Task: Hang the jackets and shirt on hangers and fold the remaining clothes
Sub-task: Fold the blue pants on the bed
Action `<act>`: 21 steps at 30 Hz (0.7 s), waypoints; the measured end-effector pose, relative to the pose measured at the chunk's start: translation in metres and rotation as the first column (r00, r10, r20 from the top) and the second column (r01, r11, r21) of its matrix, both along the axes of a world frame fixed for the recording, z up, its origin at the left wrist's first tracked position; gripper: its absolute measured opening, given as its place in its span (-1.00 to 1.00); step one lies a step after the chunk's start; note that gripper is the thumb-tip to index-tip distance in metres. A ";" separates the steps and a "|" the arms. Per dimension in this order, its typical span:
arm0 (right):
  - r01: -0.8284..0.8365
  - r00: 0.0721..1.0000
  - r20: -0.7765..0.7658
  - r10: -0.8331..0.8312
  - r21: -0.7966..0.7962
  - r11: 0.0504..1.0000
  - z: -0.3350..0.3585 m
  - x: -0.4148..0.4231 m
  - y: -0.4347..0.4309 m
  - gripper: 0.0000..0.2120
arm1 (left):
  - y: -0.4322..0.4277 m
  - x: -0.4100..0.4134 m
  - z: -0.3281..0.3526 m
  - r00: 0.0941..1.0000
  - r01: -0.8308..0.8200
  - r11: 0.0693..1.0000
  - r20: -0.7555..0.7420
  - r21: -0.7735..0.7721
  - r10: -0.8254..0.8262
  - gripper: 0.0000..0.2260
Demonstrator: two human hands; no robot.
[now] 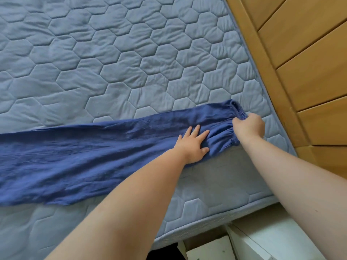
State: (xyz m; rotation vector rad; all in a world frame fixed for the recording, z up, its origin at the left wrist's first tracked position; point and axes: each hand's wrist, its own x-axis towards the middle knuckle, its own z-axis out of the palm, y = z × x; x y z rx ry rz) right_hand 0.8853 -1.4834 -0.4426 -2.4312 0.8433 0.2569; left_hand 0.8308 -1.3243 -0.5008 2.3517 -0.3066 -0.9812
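On the pale blue hexagon-quilted mattress we have the dark blue crinkled fabric trousers laid flat near its edge, our left hand spread on them and our right hand gripping their elastic waistband.

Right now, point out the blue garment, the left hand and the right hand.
blue garment (93, 156): head view, flat middle cloth.
left hand (193, 145): head view, back of hand.
right hand (248, 125): head view, knuckles at elastic band.

blue trousers flat on mattress | left hand pressing flat | right hand gripping waistband
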 end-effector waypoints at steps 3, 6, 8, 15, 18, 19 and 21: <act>-0.165 0.986 0.031 0.166 -0.017 0.986 0.015 -0.012 0.031 -0.89 | 0.018 -0.009 0.008 0.904 -0.422 0.880 -0.171 -0.218 0.391 -0.52; -0.348 0.937 0.055 0.345 0.053 0.936 0.025 -0.035 0.085 -0.83 | 0.053 -0.024 0.011 0.506 -0.861 0.437 -0.532 -0.261 0.679 -0.68; -0.473 0.881 0.062 0.470 0.160 0.866 0.027 -0.057 0.118 -0.75 | 0.081 -0.034 0.009 0.184 -0.981 0.056 -0.793 -0.187 0.581 -0.60; -0.432 0.900 0.005 0.436 0.157 0.888 -0.019 -0.076 0.126 -0.81 | 0.139 -0.056 -0.007 -0.016 -0.994 -0.087 -0.729 -0.060 0.685 -0.68; -0.211 0.973 -0.044 0.228 0.239 0.948 -0.038 -0.063 0.119 -0.64 | 0.136 -0.058 -0.004 0.305 -0.951 0.290 -0.178 -0.108 0.935 -0.63; -0.121 0.983 -0.095 0.156 0.303 0.945 -0.042 -0.059 0.119 -0.60 | 0.133 -0.059 0.004 0.371 -0.921 0.375 0.050 -0.107 0.927 -0.59; -0.002 0.982 -0.169 0.081 0.422 0.907 -0.048 -0.054 0.118 -0.64 | 0.126 -0.066 0.006 0.521 -0.800 0.588 0.344 -0.120 0.781 -0.57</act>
